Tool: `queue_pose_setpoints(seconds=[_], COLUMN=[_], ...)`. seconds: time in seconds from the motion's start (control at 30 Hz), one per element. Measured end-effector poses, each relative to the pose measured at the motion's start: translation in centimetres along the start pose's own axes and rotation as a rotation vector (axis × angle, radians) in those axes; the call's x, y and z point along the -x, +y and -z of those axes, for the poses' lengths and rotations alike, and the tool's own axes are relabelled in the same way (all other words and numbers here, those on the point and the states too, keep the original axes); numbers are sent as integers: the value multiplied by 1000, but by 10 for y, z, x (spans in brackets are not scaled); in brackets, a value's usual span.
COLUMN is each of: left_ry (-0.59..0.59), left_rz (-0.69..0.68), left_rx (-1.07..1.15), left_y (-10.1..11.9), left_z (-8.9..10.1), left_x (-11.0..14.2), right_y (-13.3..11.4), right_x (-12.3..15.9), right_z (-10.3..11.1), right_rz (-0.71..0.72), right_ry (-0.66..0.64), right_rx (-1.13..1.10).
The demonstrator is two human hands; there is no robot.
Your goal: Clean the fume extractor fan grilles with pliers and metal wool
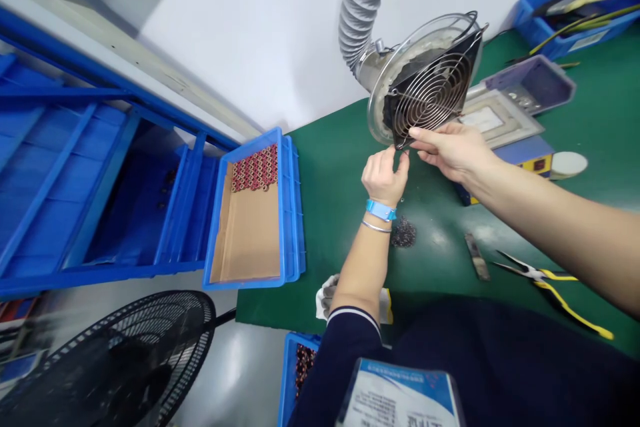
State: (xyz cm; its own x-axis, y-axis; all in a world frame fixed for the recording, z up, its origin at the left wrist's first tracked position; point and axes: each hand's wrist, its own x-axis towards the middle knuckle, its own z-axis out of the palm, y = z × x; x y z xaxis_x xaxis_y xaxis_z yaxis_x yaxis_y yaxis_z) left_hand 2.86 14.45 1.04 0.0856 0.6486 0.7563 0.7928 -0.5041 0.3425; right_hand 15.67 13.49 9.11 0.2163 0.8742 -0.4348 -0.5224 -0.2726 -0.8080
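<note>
A square black extraction fan (pixel 430 90) with a round wire guard hangs over the green bench on a grey ribbed hose (pixel 363 0). My right hand (pixel 450 147) touches the fan's lower corner, its fingers curled against the frame. My left hand (pixel 384 177), with a blue wristband and a thin bangle, is closed in a pinch just below that same corner; I cannot make out what it pinches. A small dark heap of parts (pixel 403 232) lies on the mat under my left wrist.
A blue bin (pixel 295 213) lined with cardboard holds several red coils at its far end. Yellow-handled pliers (pixel 550 280) and a metal strip (pixel 476 257) lie at right. A blue box with a display (pixel 525 153), blue shelving (pixel 75 180) and a floor fan (pixel 125 360) surround the bench.
</note>
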Motion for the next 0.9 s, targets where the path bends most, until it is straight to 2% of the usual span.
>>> queue_pose_setpoints(seconds=[0.17, 0.3, 0.47, 0.7, 0.8, 0.9], left_ry=[-107, -106, -165, -124, -28, 66], left_rz=[-12, 132, 325, 375, 601, 1001], left_rx=[42, 243, 502, 583, 791, 1097], left_y=[-6, -6, 1, 12, 28, 47], left_z=[-3, -8, -8, -2, -2, 2], left_x=[-3, -2, 0, 2, 7, 6], right_y=[0, 0, -2, 0, 5, 12], right_x=[0, 2, 4, 5, 4, 4], right_z=[0, -2, -3, -4, -4, -3], right_rz=[9, 12, -3, 4, 7, 45], right_ry=[9, -7, 5, -21, -38, -52], right_rx=[-19, -13, -6, 12, 20, 27])
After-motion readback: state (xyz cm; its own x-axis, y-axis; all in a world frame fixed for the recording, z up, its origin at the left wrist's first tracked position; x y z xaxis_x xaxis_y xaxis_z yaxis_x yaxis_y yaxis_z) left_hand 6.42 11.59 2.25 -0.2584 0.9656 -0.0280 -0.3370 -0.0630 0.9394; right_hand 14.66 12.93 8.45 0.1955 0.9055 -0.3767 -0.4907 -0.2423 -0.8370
